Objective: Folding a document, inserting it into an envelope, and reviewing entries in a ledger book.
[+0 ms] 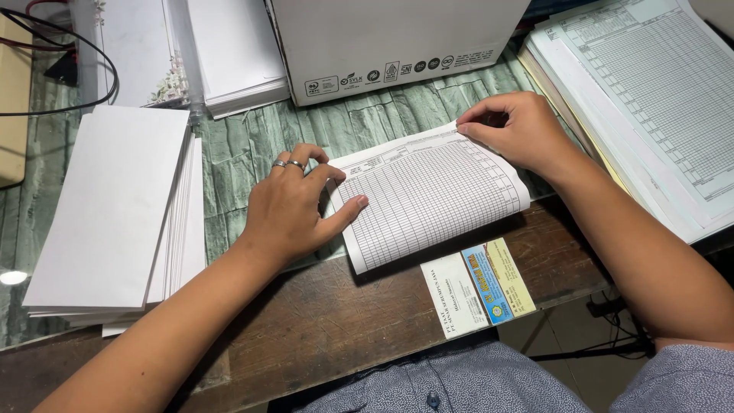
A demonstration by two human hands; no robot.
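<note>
A white printed form sheet with a fine grid (pixel 428 195) lies folded over on the desk in front of me. My left hand (pixel 294 206), with two rings on its fingers, presses down on the sheet's left edge, thumb resting on the paper. My right hand (pixel 516 130) pinches the sheet's far right corner between thumb and fingers. The sheet's near edge curls up slightly above the wooden desk edge (pixel 321 321).
A thick stack of blank white envelopes (pixel 115 206) sits at the left. A white cardboard box (pixel 390 42) stands at the back. A pile of more grid forms (pixel 657 99) lies at the right. Small cards (pixel 478 287) lie under the glass near the front edge. Black cables (pixel 76 69) run at far left.
</note>
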